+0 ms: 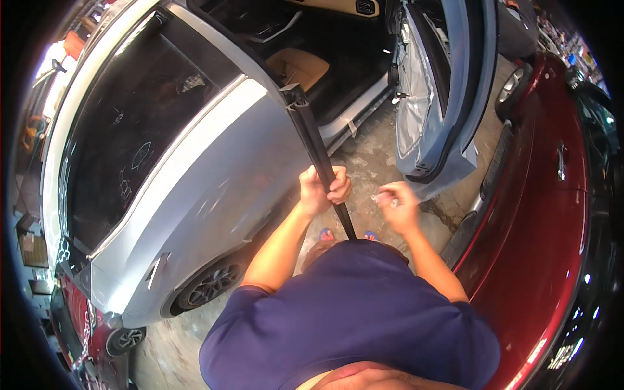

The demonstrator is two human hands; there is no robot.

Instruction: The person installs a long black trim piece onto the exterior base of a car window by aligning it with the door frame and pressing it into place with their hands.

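A long black trim strip (pixel 316 146) rises in front of me, its upper end close to the edge of the silver car (pixel 214 159). My left hand (pixel 323 190) is closed around its middle, fingers wrapped over it. The strip's lower end drops out of sight behind my dark blue shirt. To the right of the strip, apart from it, my right hand (pixel 399 205) is raised with bent fingers. Something small and whitish shows at its fingertips, too small and blurred to name.
On the right, a blue-grey car door (pixel 478 84) stands open, its inner side covered with a pale sheet (pixel 416 97). A dark red car (pixel 533 195) lies close beyond it. A tan seat (pixel 305 68) shows inside the silver car. The concrete floor (pixel 367 153) is stained.
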